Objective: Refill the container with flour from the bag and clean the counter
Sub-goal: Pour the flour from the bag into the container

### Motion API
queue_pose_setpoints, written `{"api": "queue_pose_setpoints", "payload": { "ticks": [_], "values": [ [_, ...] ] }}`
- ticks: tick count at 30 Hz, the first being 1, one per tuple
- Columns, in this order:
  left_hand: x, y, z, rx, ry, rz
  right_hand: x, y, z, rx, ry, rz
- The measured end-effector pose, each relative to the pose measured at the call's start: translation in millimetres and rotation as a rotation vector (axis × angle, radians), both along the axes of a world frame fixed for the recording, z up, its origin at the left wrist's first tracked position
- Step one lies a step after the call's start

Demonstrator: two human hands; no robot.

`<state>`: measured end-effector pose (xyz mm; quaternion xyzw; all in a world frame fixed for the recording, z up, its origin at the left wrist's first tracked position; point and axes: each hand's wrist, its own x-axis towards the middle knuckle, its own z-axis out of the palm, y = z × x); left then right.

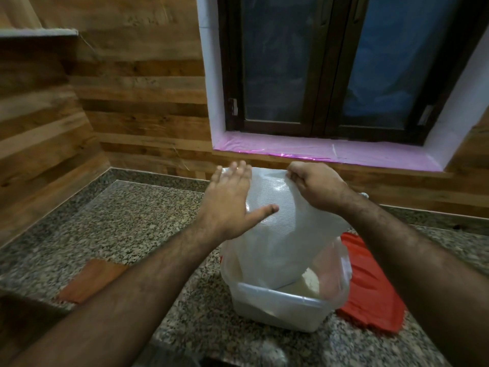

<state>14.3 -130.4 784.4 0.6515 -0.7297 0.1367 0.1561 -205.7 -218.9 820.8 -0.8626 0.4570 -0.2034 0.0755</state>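
Observation:
A translucent plastic flour bag point(277, 234) hangs upside down, its mouth inside a clear rectangular plastic container point(280, 308) on the granite counter point(127, 229). Pale flour point(307, 286) shows in the container's right part. My right hand point(315, 189) pinches the bag's upper right corner and holds it up. My left hand point(232, 200) is flat and open, fingers spread, its palm against the bag's upper left side. How full the container is cannot be made out through the bag.
A red cloth point(370, 284) lies on the counter right of the container. A brown cloth point(92, 279) lies at the near left. Wood-panelled walls enclose the corner, and a dark window point(328, 64) with a pink-lined sill sits behind the bag.

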Motion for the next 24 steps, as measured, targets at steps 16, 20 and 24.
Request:
{"api": "queue_pose_setpoints", "payload": {
  "ticks": [16,20,24],
  "values": [
    [5,-8,12,-0.028,0.136,-0.153,3,2,10,-0.060,-0.001,0.021],
    [2,-19,21,0.032,0.055,-0.171,4,6,13,-0.039,0.050,0.047],
    [-3,-32,38,0.082,0.054,-0.284,7,7,17,-0.064,0.008,0.092]
  ]
}}
